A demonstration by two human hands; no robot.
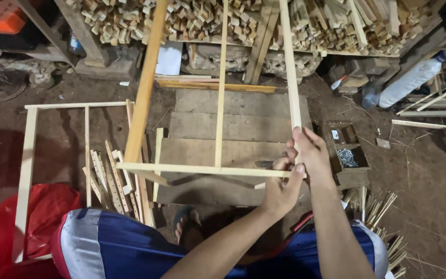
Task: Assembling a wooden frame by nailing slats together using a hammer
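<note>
Both hands at frame point(218, 170) corner: right hand point(313, 155) clasps upright slat point(291, 77), left hand point(281, 188) pinches crossbar point(202, 169). Best keep joint square, grip firm.

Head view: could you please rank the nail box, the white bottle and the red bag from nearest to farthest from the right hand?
From the right hand:
1. Nail box, just to its right.
2. White bottle, upper right.
3. Red bag, far left, by the knee.
</note>
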